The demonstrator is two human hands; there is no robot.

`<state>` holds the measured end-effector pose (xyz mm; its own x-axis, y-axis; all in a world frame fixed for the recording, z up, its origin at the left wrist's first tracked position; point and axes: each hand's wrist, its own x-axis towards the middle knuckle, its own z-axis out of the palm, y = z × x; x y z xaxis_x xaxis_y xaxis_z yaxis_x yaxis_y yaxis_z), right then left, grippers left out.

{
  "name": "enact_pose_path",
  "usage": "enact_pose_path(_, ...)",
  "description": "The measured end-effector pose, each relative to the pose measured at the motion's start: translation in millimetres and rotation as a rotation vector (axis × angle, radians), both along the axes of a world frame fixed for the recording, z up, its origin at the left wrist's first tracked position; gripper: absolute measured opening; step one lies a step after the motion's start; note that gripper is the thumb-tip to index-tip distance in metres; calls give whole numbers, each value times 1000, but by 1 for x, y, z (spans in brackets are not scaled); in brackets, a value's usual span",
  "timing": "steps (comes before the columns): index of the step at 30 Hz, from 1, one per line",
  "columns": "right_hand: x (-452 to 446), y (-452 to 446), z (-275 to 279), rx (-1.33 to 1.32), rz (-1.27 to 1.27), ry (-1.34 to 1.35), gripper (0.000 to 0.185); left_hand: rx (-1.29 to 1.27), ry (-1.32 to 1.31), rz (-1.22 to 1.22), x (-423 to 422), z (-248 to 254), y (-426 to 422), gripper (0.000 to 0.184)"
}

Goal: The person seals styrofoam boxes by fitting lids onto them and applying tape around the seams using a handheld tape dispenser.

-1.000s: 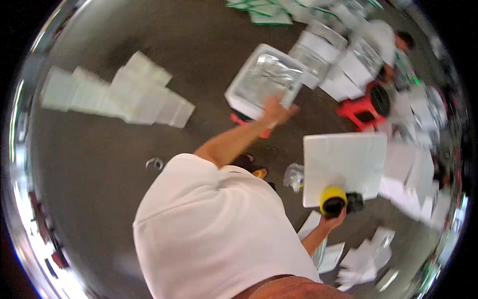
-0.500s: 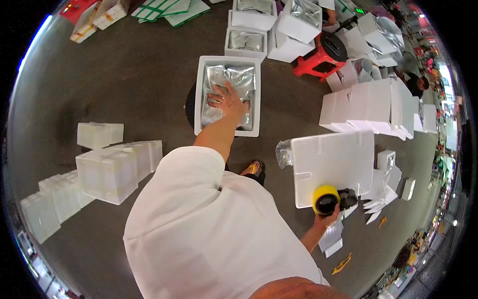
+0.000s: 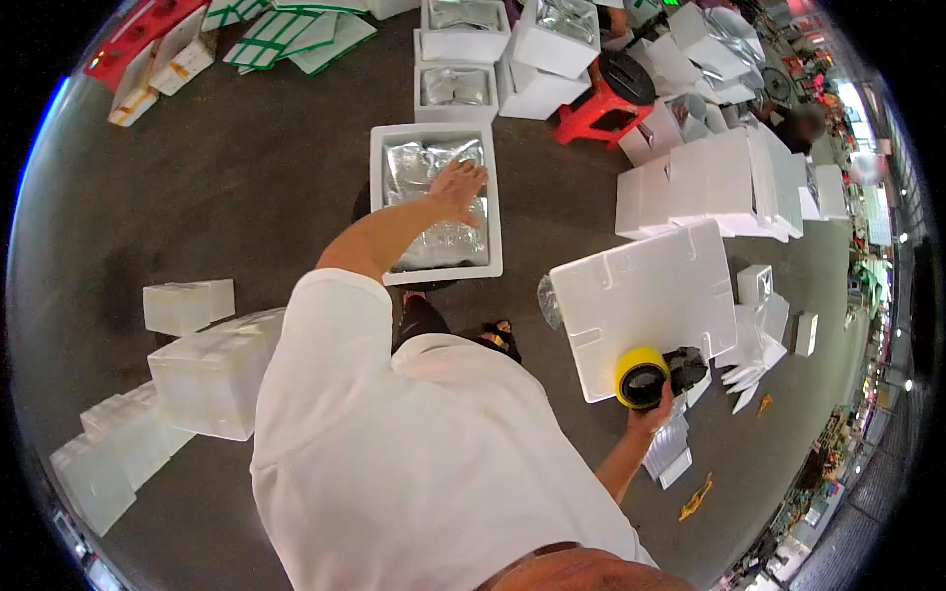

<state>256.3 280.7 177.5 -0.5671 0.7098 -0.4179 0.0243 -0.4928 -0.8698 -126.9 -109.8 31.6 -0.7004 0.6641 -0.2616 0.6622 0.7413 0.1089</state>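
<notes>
My left hand [image 3: 458, 191] lies with fingers apart on the crinkled silver foil packing [image 3: 434, 246] inside a white foam box [image 3: 495, 227]. In my right hand [image 3: 650, 419] is a tape dispenser [image 3: 687, 366] carrying a big roll of yellow tape [image 3: 628, 372]. Right against the dispenser is a white foam lid [image 3: 641, 286], tilted. Whether my right hand also supports this lid is hidden. A piece of clear plastic [image 3: 549, 301] sticks out at the lid's left edge.
Foam boxes with foil [image 3: 458, 87] stand beyond, beside a red stool [image 3: 603, 108]. White foam stacks [image 3: 709, 182] rise at right. More foam boxes [image 3: 202, 379] sit at left. Green-taped panels [image 3: 286, 39] lie at the far left. A person [image 3: 800, 128] is at far right.
My left hand has shifted toward the right side of the foil, its arm now more slanted. The foam lid has turned slightly, its right side further up. My right hand still holds the tape dispenser.
</notes>
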Motion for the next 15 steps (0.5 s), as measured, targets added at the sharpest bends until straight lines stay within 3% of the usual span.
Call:
enact_pose_path(3,17,4,-2,32,79,28,51,-92,92,-6,6,-22,-2,109)
enact_pose_path(7,23,-5,-8,-43,48,79,50,61,103,15,3,-30,-4,104)
enact_pose_path(9,6,-2,-17,-60,142,135,50,63,108,13,0,-32,-5,99)
enact_pose_path(10,-9,1,-27,-76,153,140,51,232,134,83,7,-25,-5,83)
enact_pose_path(11,-22,1,-37,-89,166,138,52,217,129,96,17,-20,-11,83)
enact_pose_path(13,-65,-18,-32,-29,211,41,55,641,141,493,46,8,-30,67)
enact_pose_path(14,-87,-19,-42,-70,240,-13,50,783,283,642,61,3,-48,52)
enact_pose_path(15,-108,-20,-51,-110,268,-68,46,783,307,814,78,16,-65,41)
